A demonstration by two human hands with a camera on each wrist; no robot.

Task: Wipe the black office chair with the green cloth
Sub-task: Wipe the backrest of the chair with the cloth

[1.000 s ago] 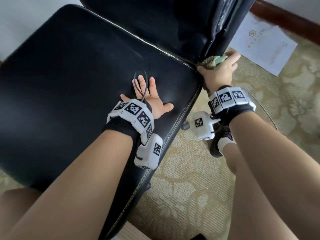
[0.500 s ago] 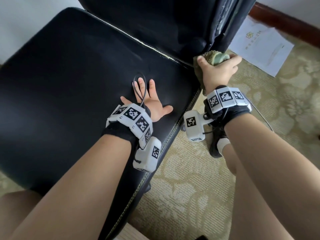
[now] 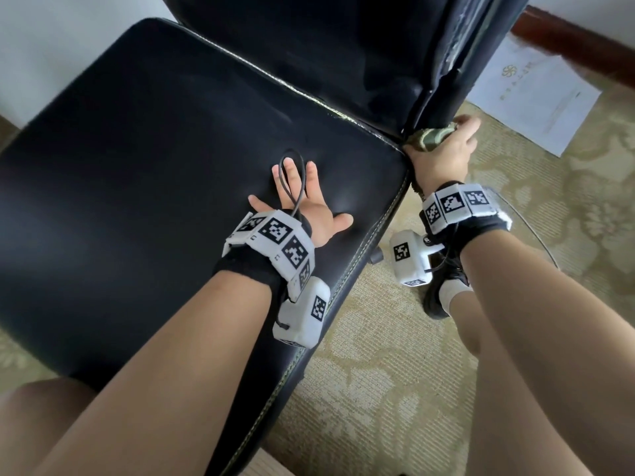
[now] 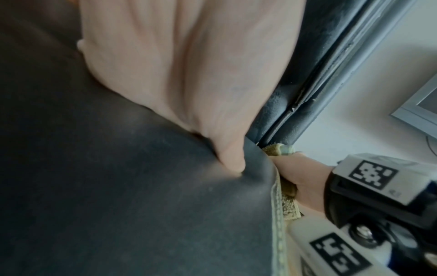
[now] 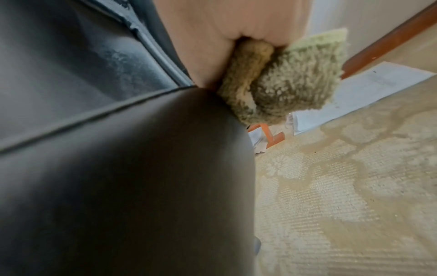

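Soft daylight fills the head view, laying a pale sheen on the black chair seat point(image 3: 165, 187) and bending lines at the edges. Both wrist views are dimmer and smeared, the left hand point(image 4: 189, 74) blurred up close.

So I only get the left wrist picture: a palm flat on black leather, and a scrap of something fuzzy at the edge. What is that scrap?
Observer: A green fluffy cloth, bunched in the right hand.
Visitor: Where is it wiping?
Observer: At the corner where the black leather chair seat meets the backrest's side edge.
Visitor: Is the floor bare?
Observer: No, a white printed paper sheet lies on the beige patterned carpet behind the chair.
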